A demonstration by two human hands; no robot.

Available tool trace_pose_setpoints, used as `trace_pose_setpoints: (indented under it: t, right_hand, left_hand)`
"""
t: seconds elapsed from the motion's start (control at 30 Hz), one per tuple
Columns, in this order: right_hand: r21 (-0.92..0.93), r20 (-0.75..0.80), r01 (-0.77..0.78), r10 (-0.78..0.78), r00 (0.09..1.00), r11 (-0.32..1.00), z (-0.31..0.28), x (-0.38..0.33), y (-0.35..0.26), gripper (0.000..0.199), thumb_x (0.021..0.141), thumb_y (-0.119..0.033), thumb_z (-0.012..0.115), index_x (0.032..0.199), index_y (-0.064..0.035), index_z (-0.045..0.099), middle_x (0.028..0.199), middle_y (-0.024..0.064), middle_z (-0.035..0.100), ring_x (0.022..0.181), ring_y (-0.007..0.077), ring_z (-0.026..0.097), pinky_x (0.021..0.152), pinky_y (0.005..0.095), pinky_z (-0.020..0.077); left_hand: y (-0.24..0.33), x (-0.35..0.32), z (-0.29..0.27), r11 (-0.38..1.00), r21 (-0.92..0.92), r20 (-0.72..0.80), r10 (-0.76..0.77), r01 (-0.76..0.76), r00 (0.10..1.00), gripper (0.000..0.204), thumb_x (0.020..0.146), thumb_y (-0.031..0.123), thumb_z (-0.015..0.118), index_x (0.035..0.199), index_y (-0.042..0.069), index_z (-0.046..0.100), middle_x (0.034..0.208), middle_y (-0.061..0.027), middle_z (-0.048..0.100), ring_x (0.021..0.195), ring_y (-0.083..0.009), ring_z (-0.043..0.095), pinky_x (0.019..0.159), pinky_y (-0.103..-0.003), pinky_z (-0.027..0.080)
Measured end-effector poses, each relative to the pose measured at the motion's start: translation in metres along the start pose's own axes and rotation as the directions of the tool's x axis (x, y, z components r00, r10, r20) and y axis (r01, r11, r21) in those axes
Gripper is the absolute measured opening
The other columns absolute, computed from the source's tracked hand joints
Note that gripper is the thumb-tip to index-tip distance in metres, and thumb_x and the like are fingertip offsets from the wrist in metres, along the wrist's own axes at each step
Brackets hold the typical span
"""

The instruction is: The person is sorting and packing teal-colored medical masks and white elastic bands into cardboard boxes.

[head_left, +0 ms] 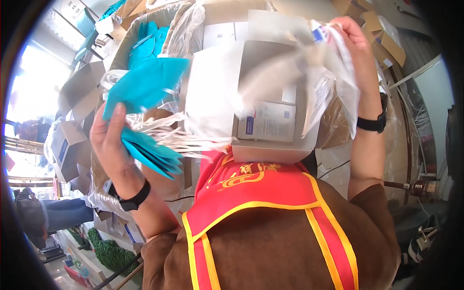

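Note:
My left hand (108, 137) is closed on a stack of teal folded face masks (145, 87), pinched between thumb and fingers. Their white straps (188, 137) trail to the right. Raised on the far right, my right hand (355, 41) grips the top of a thin white plastic bag (342, 79) with blue and red print. Between my hands an open white cardboard box (273, 153) sits against my red apron. Inside it lies a white printed packet or leaflet (268, 121). A blurred pale shape crosses the box opening; I cannot tell what it is.
Beyond my left hand, a plastic-lined carton (118, 60) holds more teal masks. Opened cardboard boxes (79, 92) stand at the left, and another carton (386, 46) is at the far right. Another person's legs (67, 215) and green foliage (111, 251) appear at the lower left.

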State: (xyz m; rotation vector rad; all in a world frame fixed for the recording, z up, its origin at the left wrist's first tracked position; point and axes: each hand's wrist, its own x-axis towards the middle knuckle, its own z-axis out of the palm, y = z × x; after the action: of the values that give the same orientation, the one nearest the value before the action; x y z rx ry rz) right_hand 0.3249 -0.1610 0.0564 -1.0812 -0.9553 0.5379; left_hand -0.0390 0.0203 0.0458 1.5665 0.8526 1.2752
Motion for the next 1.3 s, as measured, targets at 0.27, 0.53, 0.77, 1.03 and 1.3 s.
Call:
trace_pose_setpoints:
  t: [0.27, 0.53, 0.77, 1.03, 1.3]
  right_hand:
    - [-0.863, 0.506, 0.347, 0.625, 0.595, 0.367, 0.072, 0.001, 0.091, 0.023, 0.085, -0.02, 0.065, 0.103, -0.0055, 0.063, 0.089, 0.0175, 0.066, 0.087, 0.0368, 0.064, 0.078, 0.0441, 0.0492]
    - [-0.926, 0.294, 0.359, 0.816, 0.499, 0.114, 0.056, -0.016, 0.217, 0.038, 0.074, -0.019, 0.073, 0.106, -0.0012, 0.062, 0.11, 0.0157, 0.062, 0.105, 0.0352, 0.059, 0.087, 0.0414, 0.0499]
    - [-0.897, 0.391, 0.058, 0.723, 0.57, 0.439, 0.05, -0.01, 0.204, 0.024, 0.076, -0.02, 0.073, 0.09, -0.0023, 0.065, 0.082, 0.0158, 0.066, 0.08, 0.0308, 0.063, 0.072, 0.0385, 0.0497]
    - [-0.737, 0.558, 0.328, 0.258, 0.789, 0.591, 0.052, 0.003, 0.042, 0.013, 0.084, -0.013, 0.067, 0.084, -0.0008, 0.061, 0.075, 0.0105, 0.065, 0.068, 0.0208, 0.063, 0.063, 0.0331, 0.0476]
    - [-0.595, 0.461, 0.24, 0.082, 0.884, 0.767, 0.056, -0.021, -0.021, 0.013, 0.082, -0.008, 0.065, 0.093, -0.0016, 0.065, 0.08, 0.0129, 0.067, 0.071, 0.0258, 0.067, 0.066, 0.0322, 0.0511]
  left_hand:
    - [-0.006, 0.001, -0.012, 0.946, 0.279, 0.296, 0.078, -0.164, 0.952, 0.037, 0.089, 0.015, 0.065, 0.121, -0.003, 0.062, 0.11, -0.0082, 0.063, 0.105, -0.0151, 0.055, 0.092, -0.028, 0.04]
    - [-0.022, -0.013, 0.003, 0.938, -0.255, 0.268, -0.167, 0.236, 0.949, 0.028, 0.084, 0.007, 0.071, 0.111, 0.001, 0.066, 0.087, -0.0053, 0.068, 0.067, -0.008, 0.058, 0.057, -0.019, 0.042]
    - [-0.036, -0.011, 0.029, 0.926, -0.363, 0.183, -0.038, 0.103, 0.982, 0.036, 0.098, 0.03, 0.053, 0.072, 0.007, 0.05, 0.071, -0.0057, 0.059, 0.059, -0.0082, 0.049, 0.055, -0.021, 0.04]
    - [-0.03, 0.002, 0.058, 0.986, -0.152, 0.238, -0.027, 0.065, 0.971, 0.035, 0.095, 0.028, 0.061, 0.07, 0.004, 0.06, 0.067, -0.0008, 0.056, 0.061, -0.0057, 0.048, 0.055, -0.021, 0.036]
    - [-0.002, -0.005, 0.109, 0.985, -0.021, 0.527, 0.159, -0.174, 0.835, 0.01, 0.08, 0.004, 0.073, 0.08, 0.004, 0.063, 0.074, 0.003, 0.056, 0.064, -0.0044, 0.045, 0.057, -0.02, 0.037]
